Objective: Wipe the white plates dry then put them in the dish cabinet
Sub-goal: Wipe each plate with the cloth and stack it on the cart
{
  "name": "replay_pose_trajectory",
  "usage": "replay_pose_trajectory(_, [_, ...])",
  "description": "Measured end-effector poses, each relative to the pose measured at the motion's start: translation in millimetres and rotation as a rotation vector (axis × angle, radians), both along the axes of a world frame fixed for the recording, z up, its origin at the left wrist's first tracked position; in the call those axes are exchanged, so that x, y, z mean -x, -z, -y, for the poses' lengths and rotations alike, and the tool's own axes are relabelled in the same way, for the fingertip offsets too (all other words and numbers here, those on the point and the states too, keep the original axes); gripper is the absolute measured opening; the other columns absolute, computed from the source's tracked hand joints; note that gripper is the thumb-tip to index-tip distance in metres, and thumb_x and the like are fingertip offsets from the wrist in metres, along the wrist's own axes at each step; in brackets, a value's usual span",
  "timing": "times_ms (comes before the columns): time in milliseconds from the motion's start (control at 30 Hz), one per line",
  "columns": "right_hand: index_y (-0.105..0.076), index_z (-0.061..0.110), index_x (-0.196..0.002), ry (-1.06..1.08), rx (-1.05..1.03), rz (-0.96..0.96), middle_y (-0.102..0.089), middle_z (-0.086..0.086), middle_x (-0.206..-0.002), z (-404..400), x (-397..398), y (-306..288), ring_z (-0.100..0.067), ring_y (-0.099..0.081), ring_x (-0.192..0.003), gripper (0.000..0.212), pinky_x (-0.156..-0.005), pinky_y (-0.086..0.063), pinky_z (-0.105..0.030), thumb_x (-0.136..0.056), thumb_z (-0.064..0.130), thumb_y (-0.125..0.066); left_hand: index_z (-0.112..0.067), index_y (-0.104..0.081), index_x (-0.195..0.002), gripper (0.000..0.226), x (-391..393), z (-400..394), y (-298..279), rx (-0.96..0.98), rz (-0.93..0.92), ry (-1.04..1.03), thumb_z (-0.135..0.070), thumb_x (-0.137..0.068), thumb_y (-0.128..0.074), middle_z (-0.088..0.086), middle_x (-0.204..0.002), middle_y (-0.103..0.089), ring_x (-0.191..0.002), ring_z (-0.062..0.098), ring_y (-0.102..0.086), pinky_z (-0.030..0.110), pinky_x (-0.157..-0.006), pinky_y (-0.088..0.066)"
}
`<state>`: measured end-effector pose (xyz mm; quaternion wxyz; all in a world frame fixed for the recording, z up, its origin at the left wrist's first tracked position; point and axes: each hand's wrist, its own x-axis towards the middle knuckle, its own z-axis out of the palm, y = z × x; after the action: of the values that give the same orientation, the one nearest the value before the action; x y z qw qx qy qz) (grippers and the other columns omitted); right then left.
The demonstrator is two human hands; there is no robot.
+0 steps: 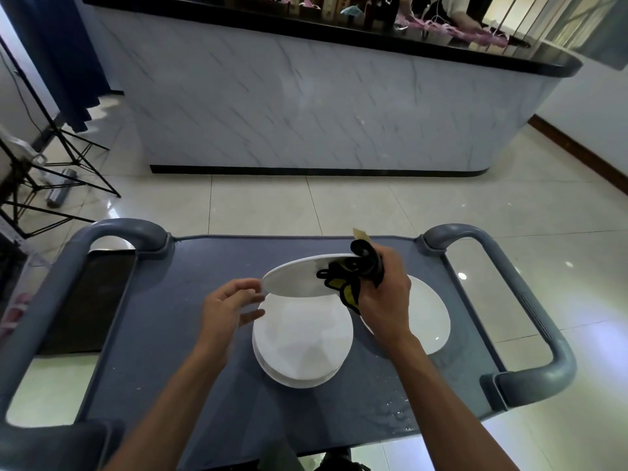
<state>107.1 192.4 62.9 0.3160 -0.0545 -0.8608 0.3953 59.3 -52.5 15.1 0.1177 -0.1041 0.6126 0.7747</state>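
Left hand (228, 309), fingers loose, steadies the raised plate's (294, 278) rim over the stack (300, 345) mid-cart (190, 334); right hand (384, 294) grips the cloth (353, 277), wiping.

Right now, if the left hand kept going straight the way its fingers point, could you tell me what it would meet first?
Probably the rim of the lifted plate: the left hand points right, fingertips at its near-left edge, though contact is unclear.
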Motion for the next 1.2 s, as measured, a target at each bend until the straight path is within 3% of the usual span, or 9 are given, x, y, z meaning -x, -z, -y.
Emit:
replay_pose_trajectory(167, [-0.056,0.027,-0.112,0.003,-0.042,-0.053,-0.051,0.026,-0.105,1.2,-4.4,1.8,-0.022,-0.056,-0.099,0.052,-0.082,-0.047,-0.030,-0.080,-0.013,-0.064,-0.008,-0.072,-0.105,0.050,-5.4,-5.6,-4.6,-0.205,0.399,0.234,-0.053,-0.095,-0.053,0.012,-0.106,-0.074,-0.092,0.030,-0.074,0.041,-0.067,-0.059])
replay_pose_trajectory(300, [-0.060,0.017,-0.108,0.001,-0.148,-0.114,-0.052,0.025,-0.107,5.5,-5.3,9.2,-0.019,-0.052,-0.094,0.053,-0.079,-0.046,-0.037,-0.070,-0.020,-0.068,-0.007,-0.065,-0.121,0.077,-2.1,-12.3,-9.1,-0.363,0.500,0.347,-0.073,-0.083,-0.056,0.013,-0.120,-0.071,-0.107,0.038,-0.069,0.042,-0.072,-0.057])
replay_pose_trajectory(433, [-0.059,0.010,-0.109,-0.018,-0.261,-0.181,-0.065,-0.007,-0.102,7.7,-6.4,20.7,-0.022,-0.054,-0.094,0.047,-0.085,-0.040,-0.032,-0.072,-0.019,-0.060,-0.008,-0.064,-0.117,0.061,0.6,-20.9,-15.6,-0.411,0.566,0.272,-0.058,-0.081,-0.069,0.012,-0.118,-0.072,-0.103,0.035,-0.071,0.034,-0.064,-0.057])
replay_pose_trajectory(567, [-0.053,0.013,-0.113,-0.057,-0.268,-0.154,-0.064,-0.012,-0.104,9.9,-13.1,27.5,-0.025,-0.052,-0.096,0.036,-0.087,-0.042,-0.035,-0.083,-0.005,-0.048,-0.005,-0.064,-0.114,0.042,2.0,-23.5,-18.1,-0.478,0.588,0.187,-0.029,-0.080,-0.071,0.014,-0.117,-0.072,-0.098,0.034,-0.073,0.026,-0.050,-0.053])
replay_pose_trajectory(667, [-0.053,0.010,-0.116,-0.098,-0.280,-0.116,-0.062,-0.015,-0.108,8.6,-19.2,32.3,-0.026,-0.052,-0.099,0.029,-0.089,-0.045,-0.037,-0.088,0.003,-0.046,0.008,-0.063,-0.114,0.034,5.5,-22.1,-18.3,-0.586,0.598,0.091,-0.011,-0.086,-0.063,0.024,-0.110,-0.071,-0.090,0.034,-0.074,0.034,-0.060,-0.062])
replay_pose_trajectory(800, [-0.056,0.004,-0.122,-0.164,-0.341,-0.105,-0.058,-0.011,-0.119,5.1,-26.7,38.6,-0.024,-0.052,-0.111,0.028,-0.100,-0.043,-0.033,-0.095,0.001,-0.051,0.012,-0.060,-0.112,0.025,11.3,-14.0,-17.4,-0.622,0.548,0.072,-0.004,-0.096,-0.052,0.021,-0.090,-0.074,-0.074,0.027,-0.075,0.033,-0.058,-0.061])
replay_pose_trajectory(967, [-0.058,-0.002,-0.132,-0.171,-0.402,-0.029,-0.056,-0.010,-0.128,-5.6,-37.3,44.1,-0.022,-0.052,-0.120,0.040,-0.107,-0.041,-0.028,-0.108,0.019,-0.035,0.002,-0.062,-0.119,0.026,13.0,-5.4,-14.4,-0.610,0.405,0.064,-0.002,-0.095,-0.052,0.017,-0.109,-0.074,-0.089,0.026,-0.075,0.033,-0.064,-0.061])
replay_pose_trajectory(1100, [-0.056,-0.004,-0.136,-0.062,-0.293,0.037,-0.060,-0.006,-0.125,-3.1,-38.4,41.8,-0.019,-0.054,-0.115,0.041,-0.104,-0.040,-0.018,-0.096,0.004,-0.047,-0.005,-0.063,-0.120,0.030,12.6,-5.6,-16.8,-0.596,0.281,0.052,0.001,-0.093,-0.051,0.013,-0.112,-0.074,-0.091,0.026,-0.074,0.034,-0.064,-0.061])
replay_pose_trajectory(1200, [-0.056,0.020,-0.139,-0.052,-0.124,0.134,-0.059,0.015,-0.122,3.4,-33.4,31.6,-0.006,-0.054,-0.111,0.054,-0.099,-0.036,-0.007,-0.089,0.000,-0.061,-0.008,-0.064,-0.119,0.030,12.3,-6.8,-18.3,-0.531,0.236,0.051,0.002,-0.094,-0.052,0.010,-0.107,-0.075,-0.086,0.023,-0.074,0.035,-0.063,-0.061])
